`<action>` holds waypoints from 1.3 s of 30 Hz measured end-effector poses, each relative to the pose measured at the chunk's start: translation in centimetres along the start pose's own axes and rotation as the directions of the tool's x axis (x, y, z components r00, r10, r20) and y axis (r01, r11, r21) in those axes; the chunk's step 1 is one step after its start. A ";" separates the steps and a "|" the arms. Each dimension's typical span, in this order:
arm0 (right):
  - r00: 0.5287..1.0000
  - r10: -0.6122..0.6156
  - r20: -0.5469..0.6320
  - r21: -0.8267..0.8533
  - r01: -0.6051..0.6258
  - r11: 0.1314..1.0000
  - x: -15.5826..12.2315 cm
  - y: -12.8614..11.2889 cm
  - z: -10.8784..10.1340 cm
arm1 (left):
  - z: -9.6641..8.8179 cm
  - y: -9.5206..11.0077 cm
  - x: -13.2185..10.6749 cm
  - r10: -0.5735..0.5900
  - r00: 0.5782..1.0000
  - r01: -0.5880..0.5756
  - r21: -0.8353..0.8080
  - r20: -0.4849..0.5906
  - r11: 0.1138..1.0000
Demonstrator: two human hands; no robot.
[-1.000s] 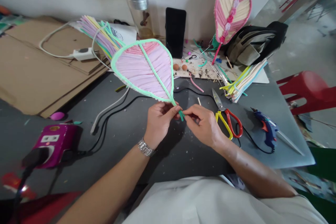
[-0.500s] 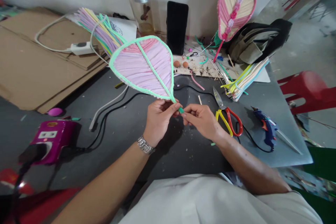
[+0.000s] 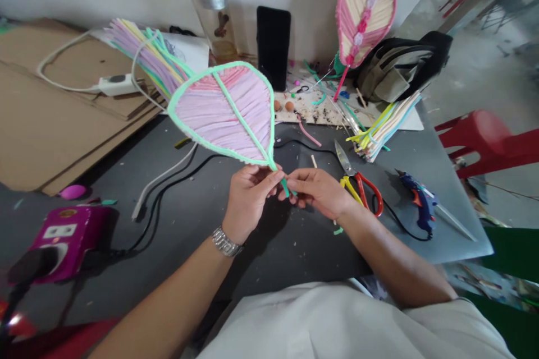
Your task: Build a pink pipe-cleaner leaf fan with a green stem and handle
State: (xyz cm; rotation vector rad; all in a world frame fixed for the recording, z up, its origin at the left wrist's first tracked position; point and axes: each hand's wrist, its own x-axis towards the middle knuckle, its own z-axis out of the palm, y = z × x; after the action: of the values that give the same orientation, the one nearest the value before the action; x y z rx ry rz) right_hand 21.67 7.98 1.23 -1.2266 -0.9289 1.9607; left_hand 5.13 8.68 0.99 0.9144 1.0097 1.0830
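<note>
A leaf-shaped pink craft fan (image 3: pixel 225 112) with a green rim and green centre rib is held up over the dark table (image 3: pixel 269 235). My left hand (image 3: pixel 248 196), with a metal watch on its wrist, pinches the fan where the rim meets the short green stem (image 3: pixel 285 186). My right hand (image 3: pixel 320 190) pinches the lower end of that stem, fingertips close to those of the left. Both hands are closed on the stem.
Red and yellow scissors (image 3: pixel 362 190) and a blue glue gun (image 3: pixel 416 205) lie right of my hands. Bundles of coloured straws (image 3: pixel 143 56), a bottle (image 3: pixel 210 8), a black phone (image 3: pixel 273 45), a finished pink fan (image 3: pixel 364 11), cardboard (image 3: pixel 54 118) and a purple device (image 3: pixel 63 238) surround them.
The fan and both hands have stayed together with only small shifts. The view has drifted slightly, and a small green offcut now lies on the table below my right hand.
</note>
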 end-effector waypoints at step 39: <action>0.998 -0.037 0.059 0.460 0.006 0.888 0.0 1.1 0.8 | 0.2 -1.8 -0.1 -0.163 0.980 0.185 -0.236 0.110 0.954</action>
State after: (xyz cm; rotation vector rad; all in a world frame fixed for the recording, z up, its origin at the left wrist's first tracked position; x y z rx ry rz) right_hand 20.76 7.23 0.59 -0.8765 -0.4578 2.0570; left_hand 5.73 8.14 -0.60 0.6545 0.8437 0.9831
